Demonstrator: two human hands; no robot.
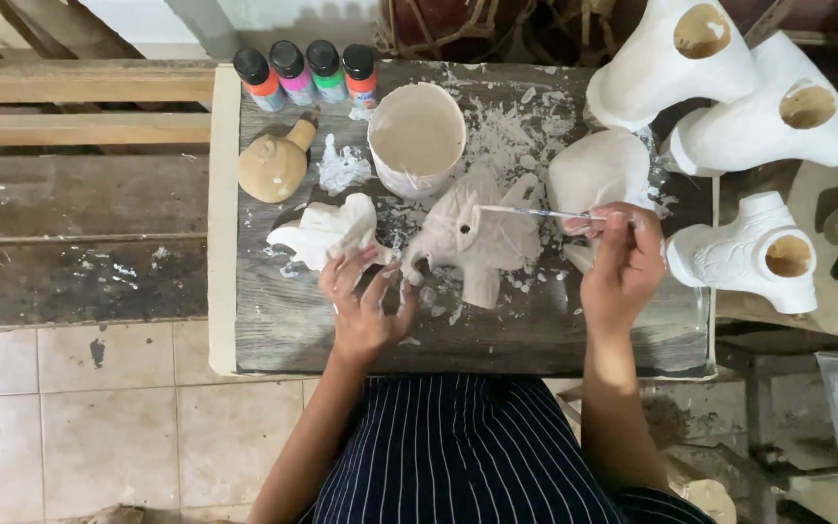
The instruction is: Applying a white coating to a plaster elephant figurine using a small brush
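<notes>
The right hand (623,267) pinches a thin brush (526,211) over the clay fish (472,238) on the worktop (283,330), while the left hand (366,306), fingers spread open, touches its edge.

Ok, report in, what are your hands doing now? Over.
Left hand steadies fish figure. Right hand holds brush on it. White cup close behind.

Four paint bottles (306,73), a white pot (417,138) and a tan figurine (274,165) are being kept on the wooden board (283,330).
</notes>
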